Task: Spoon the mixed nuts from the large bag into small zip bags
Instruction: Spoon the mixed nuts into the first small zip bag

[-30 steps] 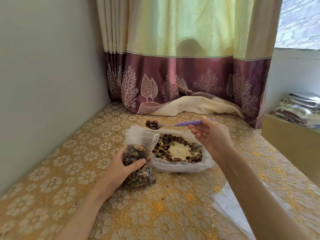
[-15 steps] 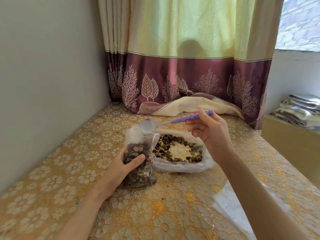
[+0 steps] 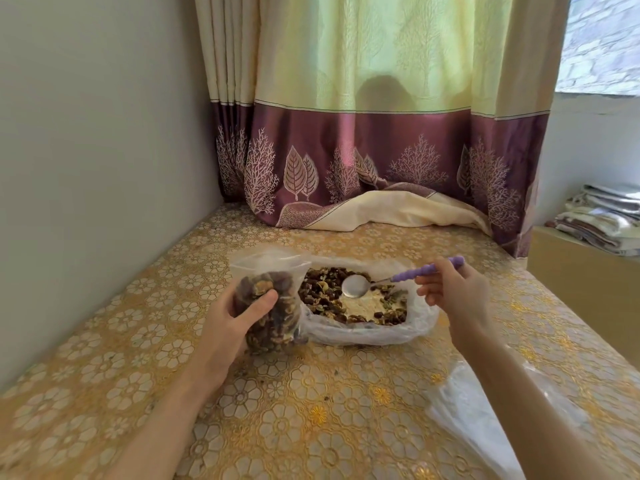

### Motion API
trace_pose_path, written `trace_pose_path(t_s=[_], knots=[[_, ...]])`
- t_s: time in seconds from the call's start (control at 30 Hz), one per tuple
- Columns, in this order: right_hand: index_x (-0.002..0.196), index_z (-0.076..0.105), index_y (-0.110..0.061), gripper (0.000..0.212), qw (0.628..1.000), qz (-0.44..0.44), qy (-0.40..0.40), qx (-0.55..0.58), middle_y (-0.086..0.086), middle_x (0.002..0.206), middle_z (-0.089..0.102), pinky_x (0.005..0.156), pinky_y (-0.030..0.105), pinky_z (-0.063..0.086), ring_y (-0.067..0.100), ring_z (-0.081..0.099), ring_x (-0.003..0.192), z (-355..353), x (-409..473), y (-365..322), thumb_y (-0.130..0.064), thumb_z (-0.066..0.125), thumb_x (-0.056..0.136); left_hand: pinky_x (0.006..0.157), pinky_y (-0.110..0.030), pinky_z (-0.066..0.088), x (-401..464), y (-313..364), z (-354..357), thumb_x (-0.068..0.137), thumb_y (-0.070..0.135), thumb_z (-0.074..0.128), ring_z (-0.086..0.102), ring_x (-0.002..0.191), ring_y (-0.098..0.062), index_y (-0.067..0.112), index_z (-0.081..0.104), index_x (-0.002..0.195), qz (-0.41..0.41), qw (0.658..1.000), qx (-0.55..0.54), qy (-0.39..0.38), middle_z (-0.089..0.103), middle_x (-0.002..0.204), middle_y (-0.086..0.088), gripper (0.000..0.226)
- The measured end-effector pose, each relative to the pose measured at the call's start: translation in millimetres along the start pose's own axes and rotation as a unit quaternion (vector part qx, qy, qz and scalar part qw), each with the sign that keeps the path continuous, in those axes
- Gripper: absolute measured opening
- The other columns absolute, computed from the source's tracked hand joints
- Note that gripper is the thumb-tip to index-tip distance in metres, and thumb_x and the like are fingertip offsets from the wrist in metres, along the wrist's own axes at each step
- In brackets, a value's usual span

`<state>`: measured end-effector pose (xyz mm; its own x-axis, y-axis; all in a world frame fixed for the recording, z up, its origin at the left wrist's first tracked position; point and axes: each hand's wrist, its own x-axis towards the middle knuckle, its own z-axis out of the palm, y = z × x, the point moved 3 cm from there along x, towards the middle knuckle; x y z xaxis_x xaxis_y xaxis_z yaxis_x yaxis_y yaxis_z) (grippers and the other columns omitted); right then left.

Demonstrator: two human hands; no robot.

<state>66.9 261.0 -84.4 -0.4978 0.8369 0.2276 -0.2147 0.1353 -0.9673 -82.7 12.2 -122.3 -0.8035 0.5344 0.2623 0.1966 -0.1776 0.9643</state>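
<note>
My left hand grips a small clear zip bag, upright and nearly full of mixed nuts, its mouth open at the top. Beside it on the right lies the large clear bag, spread open, with nuts ringed around a bare patch in its middle. My right hand holds a spoon by its purple handle. The metal bowl of the spoon is empty and hovers over the large bag's nuts.
All of this rests on a surface with a gold floral cover. A grey wall runs along the left. A curtain hangs at the back, its hem on the surface. Clear plastic lies under my right forearm. Folded cloths sit far right.
The spoon carried nuts to the small bag's mouth, emptied there, and has now swung right and down over the large bag. My left hand kept the small bag upright.
</note>
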Motion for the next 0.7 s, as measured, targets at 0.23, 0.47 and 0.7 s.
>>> trace_pose_path(t_s=[0.23,0.47,0.7], knots=[[0.071,0.058,-0.004,0.022,0.997,0.006,-0.007,-0.077,-0.002,0.05,0.066,0.037,0.016,0.036,0.004,0.05,0.04,-2,1,11,-0.01,0.048,0.091,0.077,-0.021,0.048,-1,-8,1,0.061,0.056,0.069,0.063,0.092,0.0,0.034,0.057,0.111,-0.023,0.997,0.06,-0.044,0.068,0.101,0.016,0.056],[0.07,0.063,-0.002,0.03,0.997,0.029,-0.053,-0.037,0.004,0.058,0.07,0.039,0.015,0.042,0.008,0.057,0.044,21,-9,18,-0.011,0.049,0.095,0.071,-0.02,0.047,0,-4,0,0.059,0.054,0.071,0.062,0.087,0.001,0.041,0.065,0.097,-0.007,0.998,0.065,-0.006,0.068,0.097,0.015,0.041],[0.078,0.061,0.004,0.027,0.997,0.079,-0.025,-0.001,0.006,0.054,0.069,0.04,0.015,0.047,0.009,0.059,0.043,18,-7,20,-0.01,0.048,0.097,0.075,-0.024,0.047,0,-4,1,0.063,0.053,0.065,0.061,0.092,-0.003,0.036,0.063,0.103,-0.013,0.997,0.077,-0.01,0.067,0.1,0.011,0.044]])
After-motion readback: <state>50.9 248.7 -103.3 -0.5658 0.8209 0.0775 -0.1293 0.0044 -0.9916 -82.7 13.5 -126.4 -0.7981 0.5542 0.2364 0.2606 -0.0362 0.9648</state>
